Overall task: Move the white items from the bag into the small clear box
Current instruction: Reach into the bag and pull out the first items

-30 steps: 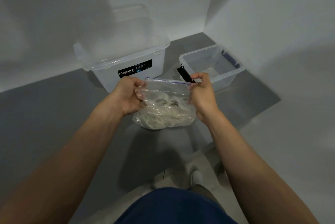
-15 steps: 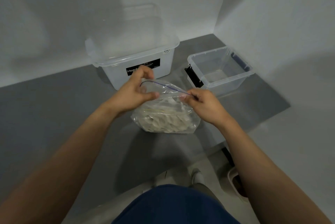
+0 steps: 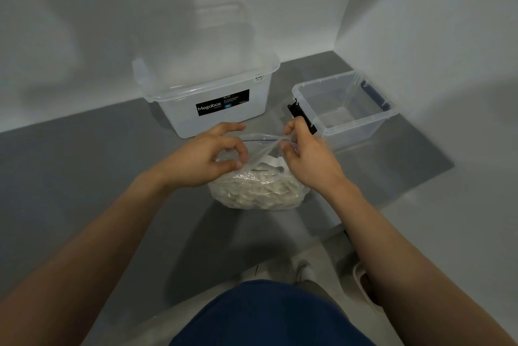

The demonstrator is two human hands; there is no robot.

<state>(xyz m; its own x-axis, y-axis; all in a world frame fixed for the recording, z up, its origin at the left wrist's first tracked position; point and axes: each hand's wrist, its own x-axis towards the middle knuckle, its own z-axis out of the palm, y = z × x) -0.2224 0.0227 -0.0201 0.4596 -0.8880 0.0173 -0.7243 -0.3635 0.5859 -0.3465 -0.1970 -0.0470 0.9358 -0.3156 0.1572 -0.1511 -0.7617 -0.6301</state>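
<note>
The grey table [image 3: 84, 177] runs into a corner of white walls, and everything stands on it toward the back. The biggest thing is a large clear box [image 3: 213, 76] with a black "Megabox" label [image 3: 222, 106] on its front wall, open at the top and pushed near the rear wall. To its right, a little apart, sits the small clear box [image 3: 364, 127], also open, with nothing I can make out inside it. It has a black latch [image 3: 301, 117] hanging on its left side and a blue one [image 3: 375, 94] on its right.

In front of the two boxes the bag [image 3: 263, 149] rests on the table, clear plastic, its lower half bulging with the white items [image 3: 260, 191], all heaped together inside. The left hand [image 3: 201, 160] has thumb and forefinger closed in a ring, pinching the plastic at the bag's upper left, the other fingers loose above it. The right hand [image 3: 308, 160] pinches the bag's top edge at the right end. Between the hands stretches the thin purple zip strip [image 3: 260, 140], pulled nearly straight. Whether the mouth is parted I cannot tell.
</note>
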